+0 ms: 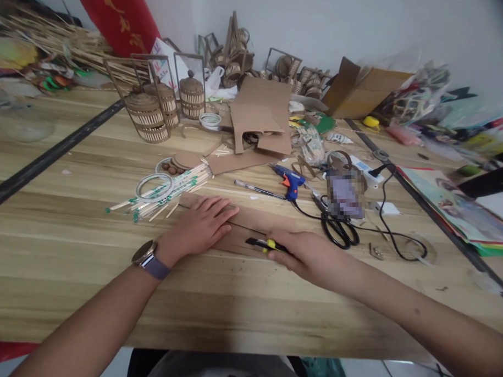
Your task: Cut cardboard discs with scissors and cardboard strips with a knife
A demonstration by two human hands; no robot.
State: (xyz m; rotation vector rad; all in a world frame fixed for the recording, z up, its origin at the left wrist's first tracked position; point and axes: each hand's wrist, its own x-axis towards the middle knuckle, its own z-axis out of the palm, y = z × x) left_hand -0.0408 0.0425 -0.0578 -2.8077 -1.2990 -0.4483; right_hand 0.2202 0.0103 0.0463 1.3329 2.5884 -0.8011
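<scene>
My left hand lies flat with fingers stretched out on a brown cardboard strip on the wooden table; a watch sits on that wrist. My right hand is closed round a black and yellow utility knife, its blade end resting on the cardboard just right of my left fingertips.
A bundle of chopsticks with a tape roll lies beyond my left hand. A pen, blue glue gun, black scissors and cables lie to the right. Cardboard pieces, woven baskets and a box crowd the back.
</scene>
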